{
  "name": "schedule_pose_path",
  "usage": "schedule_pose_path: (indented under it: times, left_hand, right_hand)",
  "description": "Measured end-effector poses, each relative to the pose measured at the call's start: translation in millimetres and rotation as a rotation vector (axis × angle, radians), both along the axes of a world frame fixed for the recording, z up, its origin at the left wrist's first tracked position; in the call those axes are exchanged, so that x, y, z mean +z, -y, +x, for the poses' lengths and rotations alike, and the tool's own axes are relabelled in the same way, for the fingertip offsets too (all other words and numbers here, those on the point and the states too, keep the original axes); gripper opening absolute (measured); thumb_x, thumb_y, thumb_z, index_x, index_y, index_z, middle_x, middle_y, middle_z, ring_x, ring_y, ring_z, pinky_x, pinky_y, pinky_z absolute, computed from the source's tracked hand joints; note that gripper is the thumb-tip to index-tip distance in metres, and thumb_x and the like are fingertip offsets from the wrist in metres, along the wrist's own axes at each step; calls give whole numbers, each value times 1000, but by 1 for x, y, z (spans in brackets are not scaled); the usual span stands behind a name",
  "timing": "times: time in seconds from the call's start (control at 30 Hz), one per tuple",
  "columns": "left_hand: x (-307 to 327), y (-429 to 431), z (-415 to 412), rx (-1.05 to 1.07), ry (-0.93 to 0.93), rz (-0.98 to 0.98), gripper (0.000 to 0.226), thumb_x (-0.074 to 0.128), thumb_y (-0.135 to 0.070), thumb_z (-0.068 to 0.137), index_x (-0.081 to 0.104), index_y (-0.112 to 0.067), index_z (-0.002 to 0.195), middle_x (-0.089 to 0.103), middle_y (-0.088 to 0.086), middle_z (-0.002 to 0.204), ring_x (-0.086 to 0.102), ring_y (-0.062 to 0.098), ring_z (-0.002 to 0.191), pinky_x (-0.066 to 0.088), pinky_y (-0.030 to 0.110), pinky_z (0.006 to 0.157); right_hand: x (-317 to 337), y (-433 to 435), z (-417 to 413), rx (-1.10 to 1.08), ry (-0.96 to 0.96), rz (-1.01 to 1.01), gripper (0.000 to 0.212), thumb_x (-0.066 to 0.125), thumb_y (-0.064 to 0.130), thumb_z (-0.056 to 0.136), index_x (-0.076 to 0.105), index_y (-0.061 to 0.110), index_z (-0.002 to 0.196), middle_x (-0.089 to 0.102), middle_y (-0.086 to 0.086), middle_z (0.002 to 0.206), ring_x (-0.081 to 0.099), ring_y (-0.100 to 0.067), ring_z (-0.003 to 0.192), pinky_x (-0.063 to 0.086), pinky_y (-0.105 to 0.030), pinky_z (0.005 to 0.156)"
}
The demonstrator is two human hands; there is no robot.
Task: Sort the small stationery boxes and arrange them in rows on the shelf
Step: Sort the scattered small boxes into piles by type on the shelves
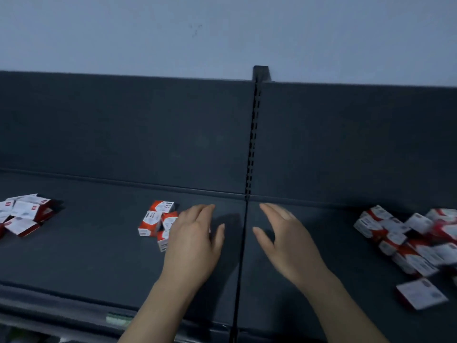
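Observation:
Small red-and-white stationery boxes lie in three groups on the dark shelf (99, 256). A middle cluster (155, 220) sits just left of my left hand (195, 241), which hovers flat with straight fingers and partly hides the cluster's right side. My right hand (286, 238) is stretched out beside it, fingers straight, holding nothing, just right of the shelf seam. A loose pile (23, 214) lies at the far left. A larger jumbled heap (410, 241) fills the right side, with one box (420, 293) lying apart near the front.
A slotted upright post (252, 144) and a seam split the shelf into two bays. The dark back panel (123, 132) rises behind, with a pale wall above. The shelf's front lip (74, 308) carries a small label strip.

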State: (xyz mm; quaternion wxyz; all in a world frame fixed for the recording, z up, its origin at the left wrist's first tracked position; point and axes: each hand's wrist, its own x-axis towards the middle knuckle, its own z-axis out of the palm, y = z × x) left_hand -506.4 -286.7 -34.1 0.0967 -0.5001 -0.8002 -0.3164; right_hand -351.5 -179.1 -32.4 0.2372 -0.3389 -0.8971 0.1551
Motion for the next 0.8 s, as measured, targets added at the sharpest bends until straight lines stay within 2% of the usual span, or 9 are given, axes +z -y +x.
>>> schedule_pose_path:
  times: [0.1,0.17,0.3,0.43,0.53,0.67,0.8]
  left_hand:
    - [8,-16,34,-89,-42,-10,41,69,-27,81,62,-9,117,64,6,111,60,28,98,48,37,86]
    - [12,-27,61,-152,-55,-14,41,69,-28,81,62,-9,117,65,6,110,60,28,97,49,38,85]
    - [17,-51,126,-282,-54,-21,42,64,-33,85,60,-12,122,63,2,115,58,23,103,47,37,90]
    - [19,-79,198,-390,-44,-28,39,67,-31,82,63,-13,116,66,2,109,62,24,96,49,35,85]
    - [22,-103,258,-453,-14,-23,33,68,-30,81,65,-17,111,66,0,107,61,23,93,47,34,84]
    - [21,-135,329,-514,28,4,38,65,-33,84,62,-18,119,65,-2,113,58,22,103,44,33,89]
    - [17,-163,382,-576,54,-61,46,52,-40,92,50,-23,134,54,-5,133,46,16,121,34,28,101]
  right_hand:
    - [8,-4,46,-94,47,71,56,45,39,96,32,17,146,34,4,151,26,-9,140,15,-24,117]
    - [11,-5,78,-168,56,87,54,50,36,95,38,14,143,40,0,147,31,-14,138,16,-25,115]
    - [13,-13,151,-317,31,127,46,66,25,86,56,8,127,58,-9,129,54,-26,120,35,-33,103]
    - [18,-25,235,-392,30,132,35,64,22,86,59,12,120,61,-4,121,55,-24,113,40,-31,98]
    - [17,-37,301,-486,78,145,43,65,22,86,57,9,126,60,-6,126,53,-24,119,39,-34,101]
    - [13,-54,380,-573,117,132,43,65,22,87,58,9,127,59,-6,127,54,-25,119,40,-37,103]
    - [7,-71,439,-637,142,85,42,62,22,89,56,9,128,59,-6,126,52,-25,117,42,-37,102]
